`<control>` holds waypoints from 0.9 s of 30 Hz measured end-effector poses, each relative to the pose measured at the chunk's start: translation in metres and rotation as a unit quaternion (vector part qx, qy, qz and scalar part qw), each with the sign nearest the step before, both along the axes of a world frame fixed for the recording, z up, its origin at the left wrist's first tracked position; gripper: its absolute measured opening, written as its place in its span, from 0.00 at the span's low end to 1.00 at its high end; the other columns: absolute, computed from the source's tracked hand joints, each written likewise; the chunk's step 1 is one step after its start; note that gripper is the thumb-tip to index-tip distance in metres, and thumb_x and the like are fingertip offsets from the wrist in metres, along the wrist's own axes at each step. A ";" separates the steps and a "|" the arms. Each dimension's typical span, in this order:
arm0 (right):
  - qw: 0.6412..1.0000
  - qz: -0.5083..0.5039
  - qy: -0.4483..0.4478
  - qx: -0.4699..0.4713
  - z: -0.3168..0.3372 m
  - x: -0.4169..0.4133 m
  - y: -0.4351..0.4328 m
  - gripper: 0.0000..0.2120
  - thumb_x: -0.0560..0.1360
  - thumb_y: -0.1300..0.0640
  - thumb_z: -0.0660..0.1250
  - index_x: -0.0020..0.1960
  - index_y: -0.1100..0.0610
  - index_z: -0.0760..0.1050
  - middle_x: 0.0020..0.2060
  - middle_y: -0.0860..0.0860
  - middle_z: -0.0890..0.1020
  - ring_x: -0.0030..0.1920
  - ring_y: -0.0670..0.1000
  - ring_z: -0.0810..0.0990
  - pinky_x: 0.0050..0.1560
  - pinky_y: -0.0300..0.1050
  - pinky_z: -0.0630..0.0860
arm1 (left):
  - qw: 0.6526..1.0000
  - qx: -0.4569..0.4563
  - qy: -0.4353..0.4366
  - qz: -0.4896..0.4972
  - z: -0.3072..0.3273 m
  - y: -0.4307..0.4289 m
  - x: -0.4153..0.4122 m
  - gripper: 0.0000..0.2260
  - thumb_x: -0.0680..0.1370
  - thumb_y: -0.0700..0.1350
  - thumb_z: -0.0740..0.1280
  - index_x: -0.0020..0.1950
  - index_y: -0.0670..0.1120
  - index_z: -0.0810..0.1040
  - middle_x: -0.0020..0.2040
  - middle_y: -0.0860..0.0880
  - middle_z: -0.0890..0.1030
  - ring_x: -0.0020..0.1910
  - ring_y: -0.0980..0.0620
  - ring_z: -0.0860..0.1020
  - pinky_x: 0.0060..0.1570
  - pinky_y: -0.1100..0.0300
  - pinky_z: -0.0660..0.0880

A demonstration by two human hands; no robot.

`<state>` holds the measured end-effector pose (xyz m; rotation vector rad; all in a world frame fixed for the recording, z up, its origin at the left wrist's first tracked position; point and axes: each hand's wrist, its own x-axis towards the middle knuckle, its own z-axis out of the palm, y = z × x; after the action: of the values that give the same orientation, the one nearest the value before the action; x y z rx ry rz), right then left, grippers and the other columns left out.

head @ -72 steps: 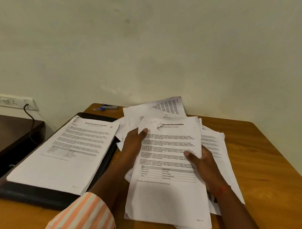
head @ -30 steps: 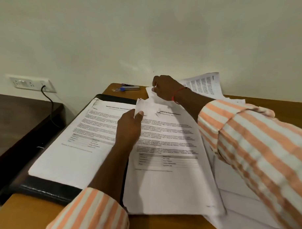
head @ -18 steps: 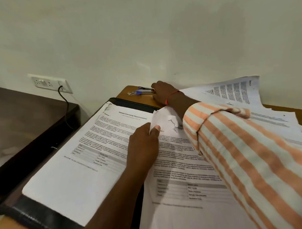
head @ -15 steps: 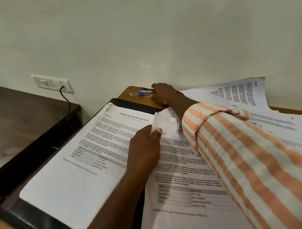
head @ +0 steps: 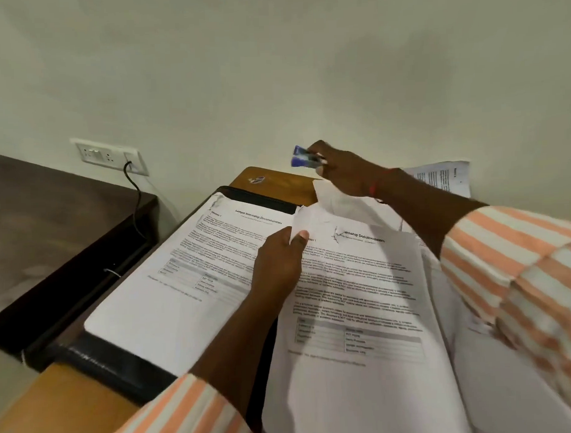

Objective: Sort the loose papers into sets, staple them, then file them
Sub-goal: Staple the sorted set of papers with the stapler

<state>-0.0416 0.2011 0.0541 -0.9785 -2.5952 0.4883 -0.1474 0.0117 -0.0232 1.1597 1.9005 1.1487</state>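
Note:
My left hand (head: 279, 265) pinches the top left corner of a printed paper set (head: 355, 311) headed "Internship Documentation", thumb on top. My right hand (head: 344, 172) is raised above the far end of the table and grips a blue and silver stapler (head: 303, 160), which is off the table. To the left, an open black file folder (head: 98, 359) holds a stack of filed papers (head: 182, 278) with the same heading. More loose papers (head: 444, 178) lie at the back right, partly hidden by my striped right sleeve.
The wooden table (head: 57, 405) stands against a pale wall. A small object (head: 256, 179) lies on the table's far corner. A dark side surface (head: 45, 224) sits lower on the left. A wall socket (head: 110, 156) with a black cable plugged in is above it.
My right hand let go of the paper set, reached to the table's far corner, took hold of the stapler and lifted it. My left hand kept pinching the set's corner.

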 end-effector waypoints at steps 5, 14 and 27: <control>0.998 0.002 -0.059 -0.035 0.021 0.044 -0.040 0.16 0.80 0.37 0.62 0.60 0.47 0.72 0.51 0.47 0.80 0.51 0.52 0.77 0.49 0.47 0.70 | 1.000 0.022 -0.003 -0.001 0.005 -0.008 0.004 0.21 0.84 0.59 0.58 0.66 0.46 0.78 0.60 0.48 0.82 0.59 0.48 0.80 0.62 0.44 0.77; 0.949 0.021 -0.221 0.225 0.022 0.056 -0.073 0.26 0.77 0.28 0.52 0.60 0.46 0.73 0.48 0.48 0.77 0.45 0.51 0.76 0.53 0.48 0.66 | 0.998 0.049 0.040 -0.004 0.004 -0.011 0.010 0.20 0.84 0.58 0.57 0.64 0.46 0.78 0.58 0.47 0.83 0.56 0.49 0.81 0.59 0.47 0.78; 0.921 0.056 -0.258 0.288 0.019 0.052 -0.077 0.34 0.73 0.24 0.44 0.65 0.43 0.70 0.46 0.47 0.75 0.43 0.50 0.74 0.50 0.46 0.65 | 0.992 0.097 0.076 -0.006 -0.005 -0.009 0.010 0.17 0.85 0.56 0.58 0.61 0.46 0.78 0.49 0.50 0.82 0.48 0.53 0.80 0.45 0.58 0.76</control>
<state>0.0105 0.1243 0.0734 -0.8208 -2.9693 -0.5758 -0.1374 0.0024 -0.0285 1.3983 1.9239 1.2923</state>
